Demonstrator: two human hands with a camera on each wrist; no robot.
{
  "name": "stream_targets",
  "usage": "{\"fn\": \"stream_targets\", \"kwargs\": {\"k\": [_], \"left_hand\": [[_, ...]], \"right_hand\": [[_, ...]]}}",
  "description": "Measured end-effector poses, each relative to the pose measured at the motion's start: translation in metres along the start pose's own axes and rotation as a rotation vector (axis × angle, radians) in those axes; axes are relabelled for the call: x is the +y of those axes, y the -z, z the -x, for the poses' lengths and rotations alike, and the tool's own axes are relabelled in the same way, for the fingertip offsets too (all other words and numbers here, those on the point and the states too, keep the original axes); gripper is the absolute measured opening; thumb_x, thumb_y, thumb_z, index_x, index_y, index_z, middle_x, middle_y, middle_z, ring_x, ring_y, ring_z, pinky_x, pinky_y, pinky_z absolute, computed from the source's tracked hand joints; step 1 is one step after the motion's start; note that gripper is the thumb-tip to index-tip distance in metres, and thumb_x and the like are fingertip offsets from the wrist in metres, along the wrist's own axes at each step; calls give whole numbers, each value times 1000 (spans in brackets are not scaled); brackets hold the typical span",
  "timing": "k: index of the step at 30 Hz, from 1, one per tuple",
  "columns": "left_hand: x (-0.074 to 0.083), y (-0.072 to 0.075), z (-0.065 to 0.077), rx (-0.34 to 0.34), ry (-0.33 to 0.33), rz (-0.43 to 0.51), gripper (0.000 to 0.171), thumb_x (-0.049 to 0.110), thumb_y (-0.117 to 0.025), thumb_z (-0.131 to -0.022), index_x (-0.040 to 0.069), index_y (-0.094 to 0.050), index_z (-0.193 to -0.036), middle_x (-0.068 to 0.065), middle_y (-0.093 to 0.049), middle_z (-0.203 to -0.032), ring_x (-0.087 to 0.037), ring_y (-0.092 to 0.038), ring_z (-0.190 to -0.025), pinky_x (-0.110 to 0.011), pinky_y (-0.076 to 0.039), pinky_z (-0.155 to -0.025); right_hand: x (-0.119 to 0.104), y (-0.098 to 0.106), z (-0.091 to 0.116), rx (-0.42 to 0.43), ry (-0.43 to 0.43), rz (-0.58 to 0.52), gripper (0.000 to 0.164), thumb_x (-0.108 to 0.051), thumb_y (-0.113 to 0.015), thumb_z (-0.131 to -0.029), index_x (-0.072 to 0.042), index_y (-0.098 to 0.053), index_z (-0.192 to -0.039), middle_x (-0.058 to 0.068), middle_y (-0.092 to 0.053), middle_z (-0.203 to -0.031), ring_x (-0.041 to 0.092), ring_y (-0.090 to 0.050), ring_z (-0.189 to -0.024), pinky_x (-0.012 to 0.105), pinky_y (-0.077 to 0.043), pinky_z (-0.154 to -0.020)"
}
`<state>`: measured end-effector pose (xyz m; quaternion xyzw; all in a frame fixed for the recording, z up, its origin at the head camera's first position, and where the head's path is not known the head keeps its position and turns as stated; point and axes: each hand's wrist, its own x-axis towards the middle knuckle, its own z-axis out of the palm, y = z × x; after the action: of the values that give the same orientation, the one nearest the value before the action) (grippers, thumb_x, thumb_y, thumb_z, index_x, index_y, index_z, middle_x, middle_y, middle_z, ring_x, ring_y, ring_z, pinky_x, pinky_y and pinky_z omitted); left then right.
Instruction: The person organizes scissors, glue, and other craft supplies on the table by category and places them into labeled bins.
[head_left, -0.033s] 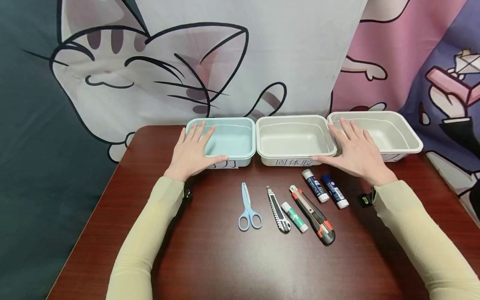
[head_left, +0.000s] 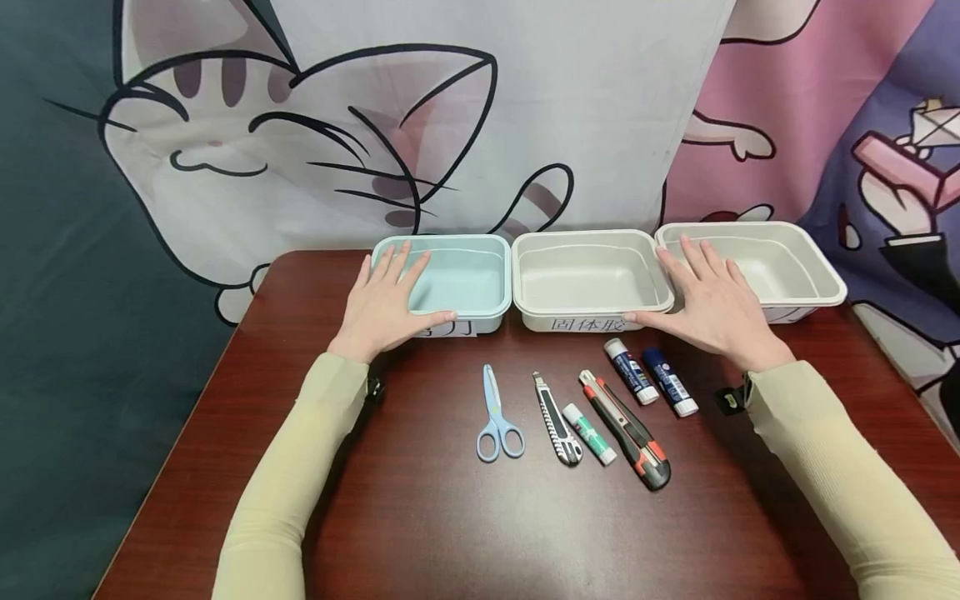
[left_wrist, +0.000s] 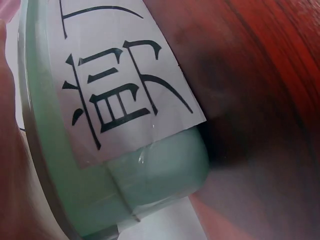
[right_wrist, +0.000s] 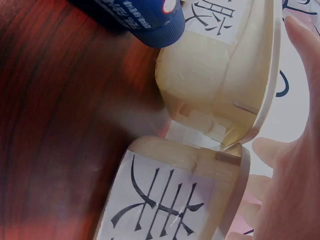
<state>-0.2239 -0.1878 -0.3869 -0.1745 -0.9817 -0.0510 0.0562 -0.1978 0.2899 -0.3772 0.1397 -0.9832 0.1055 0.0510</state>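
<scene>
My left hand (head_left: 382,304) is spread over the left part of a light blue plastic bin (head_left: 468,275), its thumb across the front rim. Fingers fanned out, my right hand (head_left: 712,312) lies over the meeting edges of the middle cream bin (head_left: 585,279) and the right cream bin (head_left: 780,262). Neither hand grips anything. In the left wrist view, a handwritten paper label (left_wrist: 120,85) is stuck on the blue bin's front. The right wrist view has another label (right_wrist: 155,200) on the right bin, close below my fingers.
Nearer on the brown table (head_left: 450,525) lie blue scissors (head_left: 495,421), a small utility knife (head_left: 557,421), a green glue stick (head_left: 590,435), a larger black-and-red utility knife (head_left: 626,433), a white-capped glue stick (head_left: 632,372) and a blue-capped one (head_left: 670,383). A printed cloth (head_left: 600,108) hangs behind the bins.
</scene>
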Motion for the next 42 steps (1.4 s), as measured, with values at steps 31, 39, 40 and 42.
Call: {"fn": "stream_targets", "kwargs": {"k": [31,39,40,42], "left_hand": [[-12,8,7,26,18,43,110,91,-42,-82,20,-23,-164,-10,-15,-169,-27,-9,-154,-53,-2,-123],[-15,14,11,39,32,50,112,90,-43,-81,17,-23,-164,-9,-16,-168,-27,-10,-154,-49,-2,-124],[-15,15,12,40,32,54,113,90,-44,-82,16,-23,-164,-10,-17,-168,-27,-10,-154,-48,-2,-124],[-16,16,14,48,32,60,113,90,-45,-81,15,-24,-164,-10,-18,-168,-28,-12,-154,-48,-3,-124]], "right_hand": [[-8,24,7,63,11,-44,108,-70,-71,-81,-7,-33,-160,21,-16,-166,39,-9,-153,62,-10,-120],[-39,38,14,164,77,-160,105,-58,-81,-79,-3,-38,-157,17,-26,-164,32,-19,-152,53,-15,-122],[-45,40,16,171,83,-182,104,-57,-82,-79,-3,-38,-157,16,-27,-164,32,-20,-152,52,-16,-122],[-56,44,19,185,97,-219,103,-54,-84,-79,-2,-39,-156,16,-31,-163,32,-23,-151,51,-18,-122]]}}
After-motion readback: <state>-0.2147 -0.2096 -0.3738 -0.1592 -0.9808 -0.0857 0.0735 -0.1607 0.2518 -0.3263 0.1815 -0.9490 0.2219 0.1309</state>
